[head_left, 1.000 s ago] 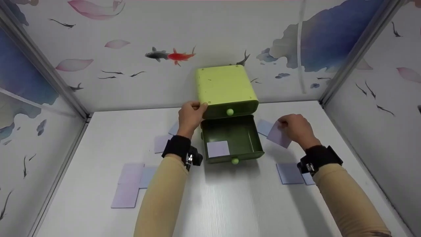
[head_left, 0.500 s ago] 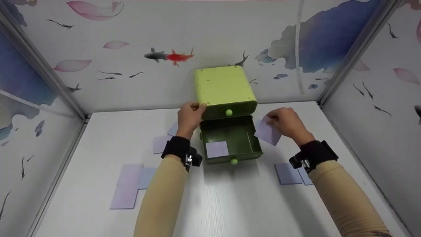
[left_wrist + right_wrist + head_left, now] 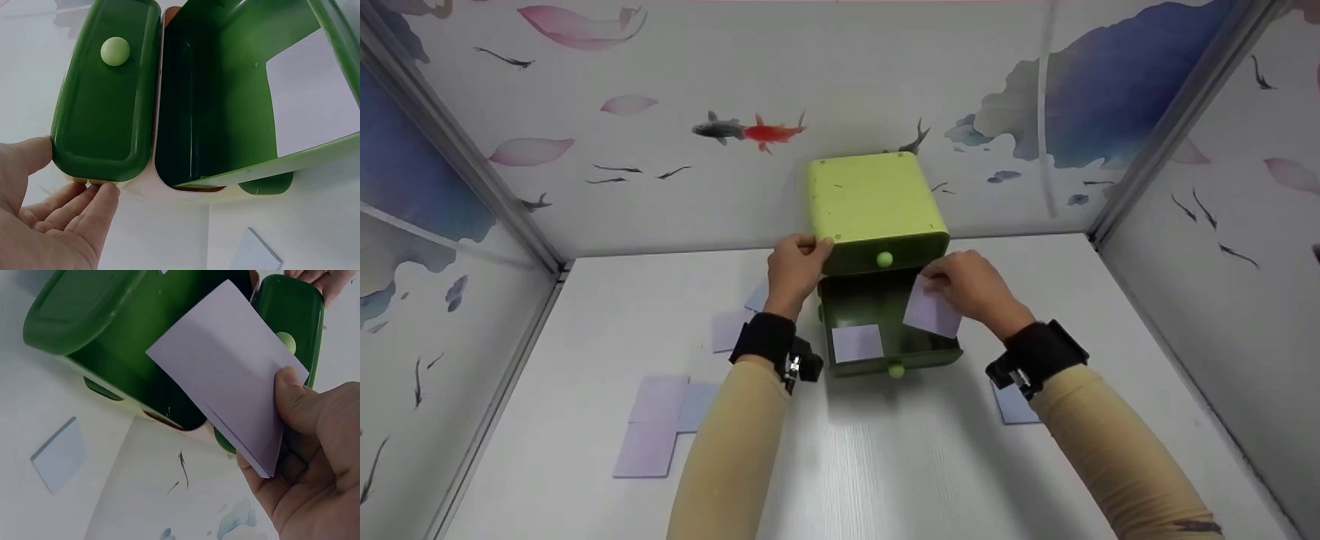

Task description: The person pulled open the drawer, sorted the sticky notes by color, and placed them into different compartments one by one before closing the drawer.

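A small green drawer cabinet (image 3: 877,196) stands against the back wall, its lower drawer (image 3: 872,304) pulled out and its upper drawer closed. My left hand (image 3: 797,271) holds the cabinet's left front corner, thumb at the front edge and fingertips along the side (image 3: 72,211). Between thumb and fingers, my right hand (image 3: 973,289) pinches a square purple sticky note pad (image 3: 931,309), tilted over the right part of the open drawer. Its layered edge shows in the right wrist view. Another purple sticky note pad (image 3: 858,343) lies in the drawer's front left.
Purple pads (image 3: 651,424) and a pale blue pad (image 3: 697,405) lie on the white table at the left. Another purple pad (image 3: 729,331) is behind the left forearm. A blue pad (image 3: 1015,405) sits under the right wrist, partly hidden. Printed walls enclose the table.
My right hand has carried the purple sticky note pad leftward, from beside the cabinet to over the open drawer. My left hand has stayed at the cabinet's corner.
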The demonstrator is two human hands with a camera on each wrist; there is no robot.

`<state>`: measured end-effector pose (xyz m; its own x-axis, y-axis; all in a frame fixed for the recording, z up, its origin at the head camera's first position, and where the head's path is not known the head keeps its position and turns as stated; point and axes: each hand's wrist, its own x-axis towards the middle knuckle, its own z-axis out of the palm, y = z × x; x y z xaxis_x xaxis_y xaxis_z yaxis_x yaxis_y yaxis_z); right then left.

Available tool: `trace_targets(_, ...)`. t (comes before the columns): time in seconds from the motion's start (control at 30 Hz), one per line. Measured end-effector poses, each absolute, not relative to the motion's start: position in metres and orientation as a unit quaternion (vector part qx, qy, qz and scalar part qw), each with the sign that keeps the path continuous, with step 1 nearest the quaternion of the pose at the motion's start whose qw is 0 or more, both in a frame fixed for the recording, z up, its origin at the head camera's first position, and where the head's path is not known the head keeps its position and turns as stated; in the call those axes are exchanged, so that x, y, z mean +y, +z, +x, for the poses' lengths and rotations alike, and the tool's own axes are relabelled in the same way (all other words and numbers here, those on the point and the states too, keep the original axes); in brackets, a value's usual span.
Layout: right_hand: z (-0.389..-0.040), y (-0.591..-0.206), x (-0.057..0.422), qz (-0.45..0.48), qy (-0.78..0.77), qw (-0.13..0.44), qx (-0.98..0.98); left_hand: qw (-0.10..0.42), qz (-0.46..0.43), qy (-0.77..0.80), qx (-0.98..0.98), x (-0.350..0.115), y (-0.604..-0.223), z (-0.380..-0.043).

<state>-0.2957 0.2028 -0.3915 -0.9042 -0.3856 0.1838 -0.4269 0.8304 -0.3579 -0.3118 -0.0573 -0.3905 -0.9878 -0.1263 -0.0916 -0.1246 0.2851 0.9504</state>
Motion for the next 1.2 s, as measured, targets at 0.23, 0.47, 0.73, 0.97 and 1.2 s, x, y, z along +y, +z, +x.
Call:
trace_targets(0.23, -0.295, -0.402, 0.185, 0.223, 0.160, 0.047, -0.960, -0.003, 0.077, -0.596, -0.799, -0.057, -0.390, -0.312)
trace_targets(0.47, -0.297, -0.414, 0.169, 0.218, 0.128, 0.017, -0.967, -0.003, 0.074, -0.598, -0.798, -0.058, -0.391, -0.312)
trace_targets(0.73, -0.297, -0.431, 0.161, 0.233, 0.104, -0.016, -0.967, -0.002, 0.076, -0.602, -0.795, -0.058, -0.392, -0.312)
trace_targets(0.97, -0.297, -0.437, 0.156, 0.227, 0.090, -0.029, -0.969, 0.004, 0.081, -0.582, -0.809, -0.057, -0.391, -0.314)
trace_targets(1.2, -0.302, -0.446, 0.149, 0.209, 0.069, -0.045, -0.974, 0.006, 0.080, -0.584, -0.808, -0.058, -0.392, -0.313)
